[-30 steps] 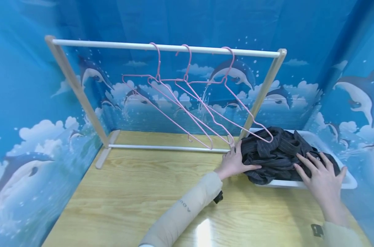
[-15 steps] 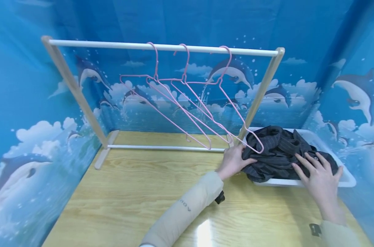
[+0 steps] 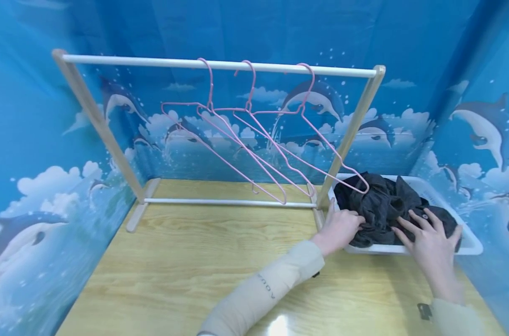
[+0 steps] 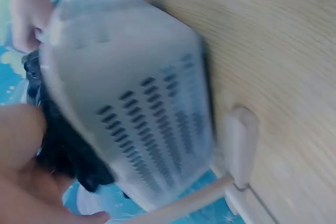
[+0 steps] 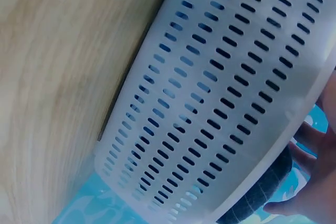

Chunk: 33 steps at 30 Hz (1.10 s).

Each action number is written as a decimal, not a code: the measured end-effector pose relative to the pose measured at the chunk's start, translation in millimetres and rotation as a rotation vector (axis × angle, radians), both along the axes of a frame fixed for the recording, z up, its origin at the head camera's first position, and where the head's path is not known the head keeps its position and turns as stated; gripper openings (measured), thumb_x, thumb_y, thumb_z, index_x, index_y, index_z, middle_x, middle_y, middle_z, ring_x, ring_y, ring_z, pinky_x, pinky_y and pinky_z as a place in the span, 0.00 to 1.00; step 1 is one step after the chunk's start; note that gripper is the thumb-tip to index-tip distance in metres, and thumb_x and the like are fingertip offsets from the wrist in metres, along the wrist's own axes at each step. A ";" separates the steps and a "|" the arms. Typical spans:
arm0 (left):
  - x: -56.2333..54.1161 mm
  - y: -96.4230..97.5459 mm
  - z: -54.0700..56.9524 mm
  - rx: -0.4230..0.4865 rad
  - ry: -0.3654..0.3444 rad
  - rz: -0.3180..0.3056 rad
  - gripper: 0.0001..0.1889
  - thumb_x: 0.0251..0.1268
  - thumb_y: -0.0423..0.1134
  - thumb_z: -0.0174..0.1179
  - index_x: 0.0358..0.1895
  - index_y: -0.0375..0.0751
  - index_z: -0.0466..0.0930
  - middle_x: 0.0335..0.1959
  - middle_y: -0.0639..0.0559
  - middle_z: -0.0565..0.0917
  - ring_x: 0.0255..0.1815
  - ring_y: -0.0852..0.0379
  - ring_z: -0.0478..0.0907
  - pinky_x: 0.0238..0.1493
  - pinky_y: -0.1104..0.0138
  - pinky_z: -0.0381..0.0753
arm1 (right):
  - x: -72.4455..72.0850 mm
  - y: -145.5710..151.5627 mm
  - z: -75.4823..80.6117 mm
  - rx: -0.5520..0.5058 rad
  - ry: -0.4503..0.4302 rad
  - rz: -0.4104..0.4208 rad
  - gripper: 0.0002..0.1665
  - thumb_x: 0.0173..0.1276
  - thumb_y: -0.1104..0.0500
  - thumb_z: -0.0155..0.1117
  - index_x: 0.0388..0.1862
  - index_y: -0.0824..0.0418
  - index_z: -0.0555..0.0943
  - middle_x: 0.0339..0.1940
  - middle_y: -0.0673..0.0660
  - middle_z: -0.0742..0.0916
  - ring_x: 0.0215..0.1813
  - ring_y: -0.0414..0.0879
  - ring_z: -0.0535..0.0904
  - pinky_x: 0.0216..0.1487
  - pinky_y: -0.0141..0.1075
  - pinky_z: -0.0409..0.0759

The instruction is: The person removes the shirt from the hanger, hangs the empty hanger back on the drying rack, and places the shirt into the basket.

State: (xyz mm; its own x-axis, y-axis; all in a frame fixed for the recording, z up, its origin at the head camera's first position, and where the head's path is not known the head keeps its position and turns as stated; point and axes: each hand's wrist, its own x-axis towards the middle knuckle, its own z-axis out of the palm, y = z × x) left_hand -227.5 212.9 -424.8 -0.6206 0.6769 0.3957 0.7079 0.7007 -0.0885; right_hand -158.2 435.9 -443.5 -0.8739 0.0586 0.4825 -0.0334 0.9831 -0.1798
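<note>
A heap of black pinstriped clothes (image 3: 382, 205) fills much of a white plastic basket (image 3: 470, 245) at the right of the table. My left hand (image 3: 340, 229) is at the basket's left rim, its fingers curled into the near left part of the heap. In the left wrist view, black fabric (image 4: 65, 140) shows right beside that hand's fingers. My right hand (image 3: 434, 242) rests on the right part of the clothes with its fingers spread. The right wrist view shows the basket's slotted wall (image 5: 210, 98) and part of the right hand (image 5: 315, 166) beyond the rim.
A rack with a white top bar (image 3: 153, 61) and wooden posts stands across the back of the wooden table (image 3: 187, 252). Three pink hangers (image 3: 247, 107) hang from the bar. The lower corner of the rightmost hanger (image 3: 365, 189) overlaps the clothes in the head view.
My left hand has moved right, from outside the basket's left end over its rim, and the fabric there has been pushed inward. The rightmost hanger swung left, then back. The right hand stays on the clothes.
</note>
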 end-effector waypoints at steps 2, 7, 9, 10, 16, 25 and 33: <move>0.4 1.9 -3.6 -0.069 -0.008 0.015 0.10 0.75 0.55 0.56 0.47 0.68 0.88 0.41 0.70 0.87 0.44 0.69 0.83 0.69 0.45 0.67 | -1.4 -1.6 -0.4 0.051 0.028 -0.007 0.26 0.64 0.54 0.73 0.59 0.62 0.84 0.69 0.66 0.77 0.81 0.55 0.55 0.75 0.68 0.27; 2.7 6.2 -4.0 -0.134 -0.103 0.003 0.18 0.80 0.59 0.44 0.48 0.64 0.85 0.49 0.69 0.85 0.53 0.66 0.79 0.73 0.44 0.59 | -2.8 -2.0 1.8 0.100 0.055 -0.039 0.17 0.64 0.56 0.73 0.48 0.64 0.88 0.61 0.70 0.82 0.79 0.61 0.59 0.69 0.77 0.29; 5.6 5.3 -4.8 -0.146 -0.114 -0.002 0.20 0.81 0.61 0.41 0.51 0.63 0.84 0.52 0.68 0.83 0.57 0.64 0.77 0.74 0.44 0.58 | -2.2 -2.1 2.9 0.084 0.038 -0.050 0.16 0.67 0.56 0.71 0.49 0.64 0.87 0.62 0.70 0.81 0.79 0.61 0.58 0.69 0.77 0.29; 7.2 4.1 -6.2 -0.145 -0.104 -0.003 0.21 0.81 0.62 0.40 0.53 0.63 0.83 0.54 0.68 0.82 0.58 0.64 0.75 0.74 0.44 0.59 | -1.9 -2.6 3.5 0.073 0.031 -0.058 0.17 0.67 0.55 0.71 0.50 0.65 0.87 0.63 0.70 0.80 0.79 0.61 0.57 0.68 0.77 0.29; 14.6 -12.2 -16.6 -0.054 0.080 0.003 0.28 0.77 0.67 0.41 0.64 0.58 0.77 0.60 0.64 0.78 0.65 0.61 0.72 0.72 0.47 0.65 | -0.5 -17.1 5.7 -0.006 0.072 -0.139 0.24 0.71 0.55 0.68 0.61 0.66 0.79 0.69 0.71 0.76 0.80 0.64 0.55 0.69 0.77 0.32; 8.3 -47.3 -20.4 0.157 0.288 0.033 0.27 0.76 0.64 0.48 0.67 0.55 0.77 0.59 0.61 0.81 0.61 0.60 0.76 0.69 0.53 0.70 | 3.4 -61.6 21.4 -0.120 0.534 0.000 0.18 0.73 0.59 0.61 0.56 0.67 0.83 0.59 0.68 0.83 0.63 0.70 0.72 0.68 0.65 0.60; 6.0 -84.5 -11.0 0.189 0.169 0.082 0.19 0.77 0.53 0.54 0.65 0.55 0.78 0.60 0.60 0.80 0.63 0.59 0.75 0.72 0.54 0.66 | -5.9 -126.0 25.8 -0.157 0.629 0.283 0.12 0.72 0.61 0.63 0.45 0.68 0.87 0.44 0.66 0.87 0.43 0.67 0.77 0.46 0.50 0.70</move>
